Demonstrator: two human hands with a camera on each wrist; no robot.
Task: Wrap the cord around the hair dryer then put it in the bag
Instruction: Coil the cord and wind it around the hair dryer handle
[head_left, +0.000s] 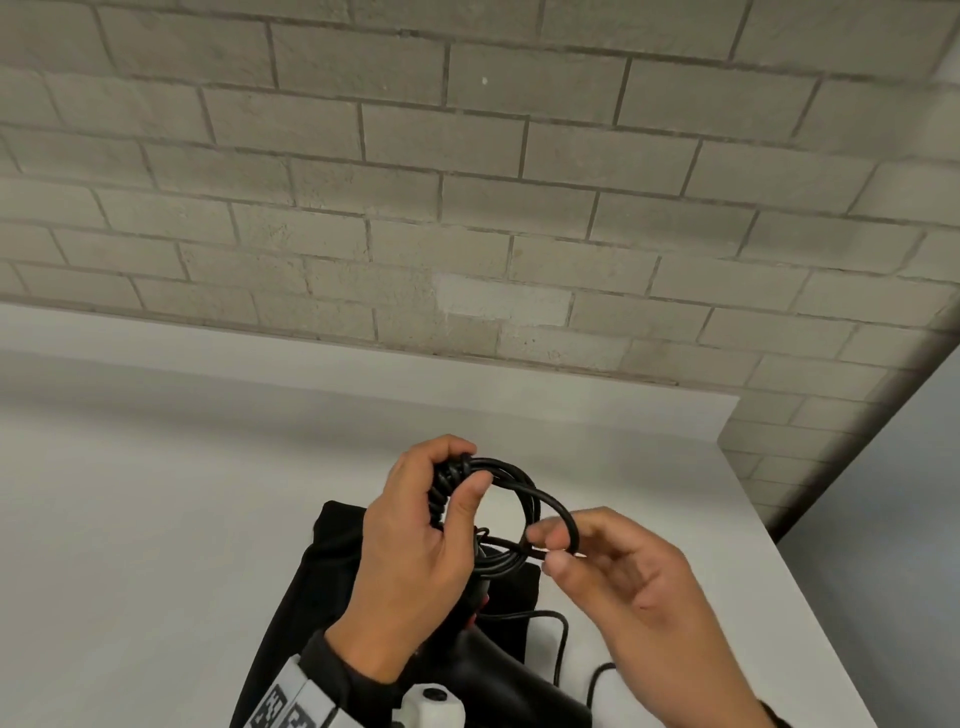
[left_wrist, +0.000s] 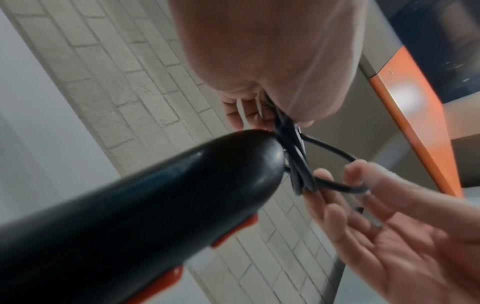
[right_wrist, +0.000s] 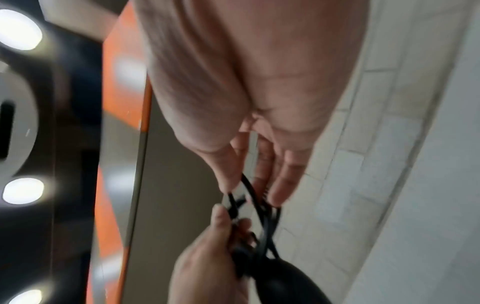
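Nearest to me, low in the head view, the glossy black plastic hair dryer (left_wrist: 145, 207) with red-orange switches hangs from my left hand (head_left: 415, 551), its barrel running back under the wrist; the left wrist view shows its rounded end butting against the bundle of cord. That left hand has its fingers and thumb curled round a stack of black rubber cord (head_left: 511, 512) coils, clamping them together just at the dryer's end. Out to the side, my right hand (head_left: 618, 577) has its thumb and forefinger pinched on a loop of the same cord, the remaining fingers loose and spread, as the left wrist view confirms. I judge the wrapping step is in hand and near its end: several turns are gathered, yet a slack length trails down over the bag and onto the white bench (head_left: 156, 519) near my right wrist, and I cannot see the plug. The next move, as I read it, calls for bringing the pinched loop round the bundle, taking up that slack, and tucking the end so the coils hold without my grip. Just beyond and beneath my hands lies the flat black fabric bag (head_left: 332, 571) on the bench; its mouth is hidden, so it would need opening before the dryer goes in. Farthest off stands the grey brick wall (head_left: 467, 182).
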